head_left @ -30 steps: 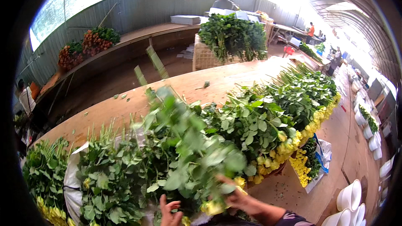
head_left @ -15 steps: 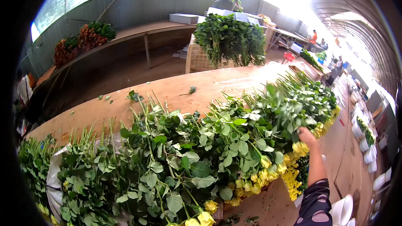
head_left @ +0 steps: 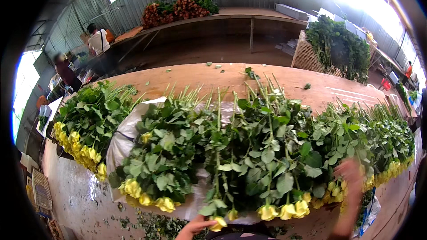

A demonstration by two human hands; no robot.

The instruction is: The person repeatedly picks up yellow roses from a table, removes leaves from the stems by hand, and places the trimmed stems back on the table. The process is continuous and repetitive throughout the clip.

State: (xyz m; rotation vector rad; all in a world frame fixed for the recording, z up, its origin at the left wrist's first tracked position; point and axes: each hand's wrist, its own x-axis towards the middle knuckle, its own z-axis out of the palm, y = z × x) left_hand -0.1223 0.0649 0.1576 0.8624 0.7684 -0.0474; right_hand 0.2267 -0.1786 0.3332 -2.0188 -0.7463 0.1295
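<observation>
At the lower edge, my left hand [head_left: 195, 227] has its fingers closed on the bloom of a yellow rose [head_left: 218, 223], whose leafy stem points away from me. Over the leaves at the right, my right hand [head_left: 350, 171] is smeared by motion; its fingers cannot be read, and I see nothing clearly held. A thick row of yellow roses [head_left: 287, 211] lies across the table [head_left: 178, 80], blooms toward me and cut stems toward the far side. Pale wrapping sheet [head_left: 122, 144] shows under and beside the left part of the row.
Another heap of yellow roses [head_left: 78, 146] lies at the far left. Beyond the table, a shelf [head_left: 235, 12] carries orange flowers [head_left: 193, 6]. A wicker crate [head_left: 304, 52] with green bunches stands at the back right. Fallen leaves [head_left: 160, 224] litter the floor. Two people work at the left.
The view has swung left. My left hand has come into sight at a yellow rose. My right hand has left the roses farther along the row and is nearer, in motion.
</observation>
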